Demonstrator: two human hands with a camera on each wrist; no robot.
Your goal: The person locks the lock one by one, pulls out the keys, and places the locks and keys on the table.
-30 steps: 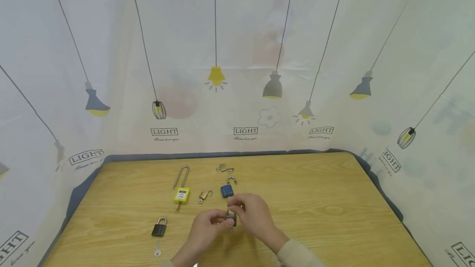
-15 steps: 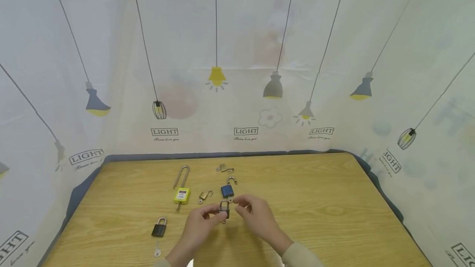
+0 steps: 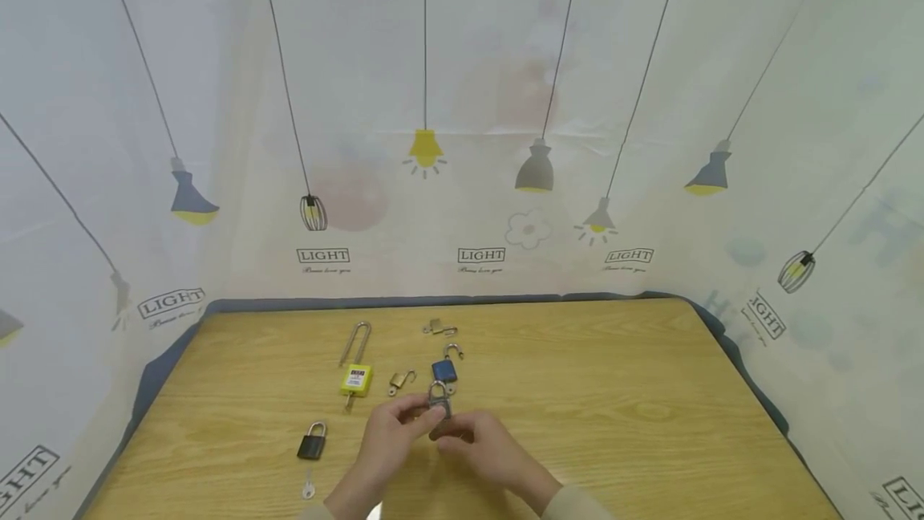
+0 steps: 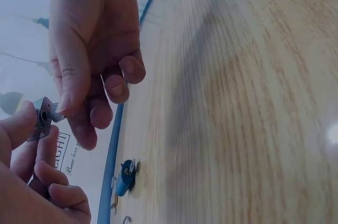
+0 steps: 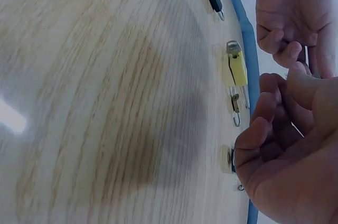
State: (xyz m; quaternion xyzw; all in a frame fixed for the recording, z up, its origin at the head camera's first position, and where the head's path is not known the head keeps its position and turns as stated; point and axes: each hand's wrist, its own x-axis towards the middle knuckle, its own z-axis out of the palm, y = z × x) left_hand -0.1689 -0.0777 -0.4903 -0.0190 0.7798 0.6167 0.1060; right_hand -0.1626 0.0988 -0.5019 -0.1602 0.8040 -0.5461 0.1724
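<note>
My left hand (image 3: 386, 436) holds a small dark padlock (image 3: 439, 401) between thumb and fingers, its shackle pointing up and away. Both shackle legs appear to be in the body. At the padlock's lower end, my right hand (image 3: 487, 449) pinches a key (image 4: 58, 114) between thumb and forefinger; the left wrist view shows it at the keyhole. How deep it sits I cannot tell. Just beyond the hands lies a blue padlock (image 3: 444, 371) with its shackle open and a key in it. The right wrist view has the held padlock mostly hidden behind the fingers.
Left of the hands lie a small brass padlock (image 3: 398, 381), a yellow padlock (image 3: 357, 381) with a long open shackle, and a closed black padlock (image 3: 311, 447) with a loose key (image 3: 308, 490) below. Another small open padlock (image 3: 435, 327) lies near the wooden table's (image 3: 613, 392) back edge.
My right hand has left the padlock's shackle, drawn back, and come down to its key end. The left hand has shifted slightly left with the padlock, uncovering its shackle.
</note>
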